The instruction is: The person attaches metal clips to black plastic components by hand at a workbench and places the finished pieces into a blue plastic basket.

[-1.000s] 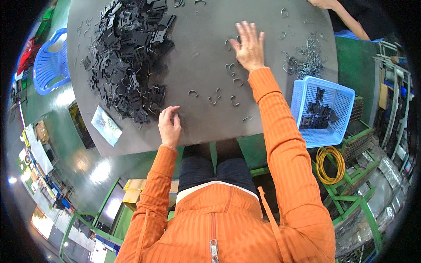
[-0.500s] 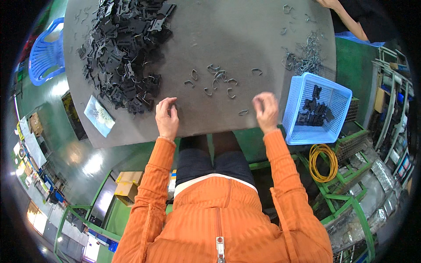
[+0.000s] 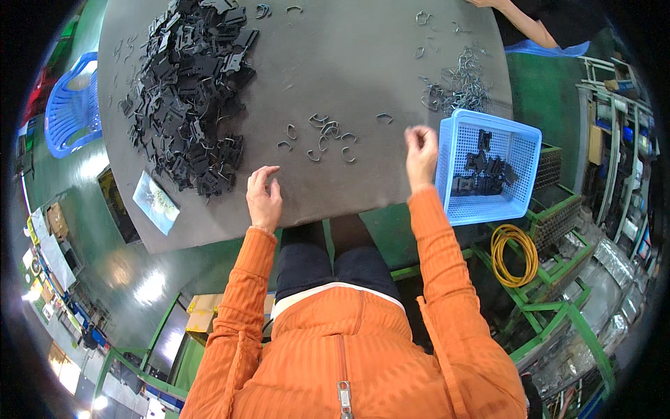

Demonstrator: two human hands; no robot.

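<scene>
My left hand (image 3: 264, 199) hovers at the table's near edge, right of the black part pile, its thumb apart from the fingers and nothing visible between them. Beside the blue basket (image 3: 455, 209), my right hand (image 3: 421, 159) is raised with thumb and fingertips pinched together. Whatever is in that pinch is too small or hidden to make out. Between the hands, farther up the grey table, lie several bent metal wire clips (image 3: 329, 129), and a single wire clip (image 3: 384, 116) lies nearer my right hand. Several black plastic parts (image 3: 483, 167) rest inside the basket.
A large heap of black plastic parts (image 3: 188, 91) covers the table's left. A clear plastic bag (image 3: 156, 201) lies at its near left edge. More wire clips (image 3: 464, 84) are heaped behind the basket. Another person's arm (image 3: 523, 24) reaches in at the far right. A yellow coiled hose (image 3: 514, 255) hangs below.
The view has shifted slightly. My right hand has moved farther from me, its fingers now pinched. A wire clip that lay near it is gone from the table. My left hand has barely moved.
</scene>
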